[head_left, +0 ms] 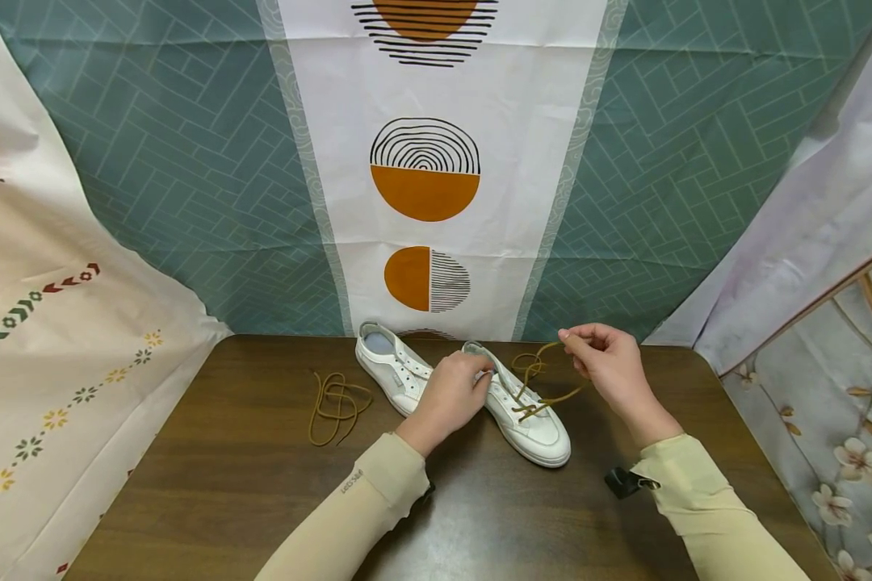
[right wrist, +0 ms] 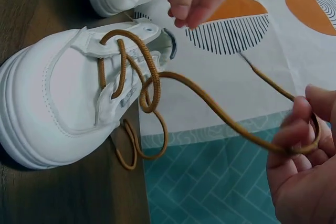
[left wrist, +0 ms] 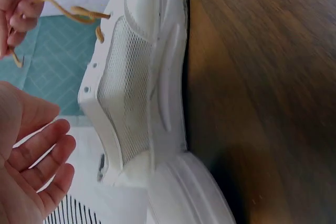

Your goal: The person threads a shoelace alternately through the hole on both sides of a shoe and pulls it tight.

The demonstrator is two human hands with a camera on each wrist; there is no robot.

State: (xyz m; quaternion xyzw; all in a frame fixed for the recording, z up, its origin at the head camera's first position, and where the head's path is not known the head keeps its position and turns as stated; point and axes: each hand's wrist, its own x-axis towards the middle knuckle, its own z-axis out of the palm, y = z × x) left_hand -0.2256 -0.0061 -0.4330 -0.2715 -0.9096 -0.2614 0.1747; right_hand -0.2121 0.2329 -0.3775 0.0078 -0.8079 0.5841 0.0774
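Note:
A white sneaker (head_left: 526, 428) stands on the table with a brown shoelace (right wrist: 210, 103) threaded through its front eyelets. My right hand (head_left: 603, 359) pinches this lace beside the shoe; one dark-tipped end sticks out past the fingers, and the rest runs in loops back to the eyelets. My left hand (head_left: 454, 395) hovers by the same shoe's ankle opening. Its fingers (left wrist: 50, 148) are loosely bent around nothing in the left wrist view. The upper eyelets of that shoe hold no lace. Left of it is a second white sneaker (head_left: 388, 371), partly hidden by my left hand.
Another brown shoelace (head_left: 337, 407) lies in loose loops on the wooden table (head_left: 225, 484), left of the shoes. Behind the table hangs a green and white patterned cloth (head_left: 436, 234). Patterned cloths also hang at both sides.

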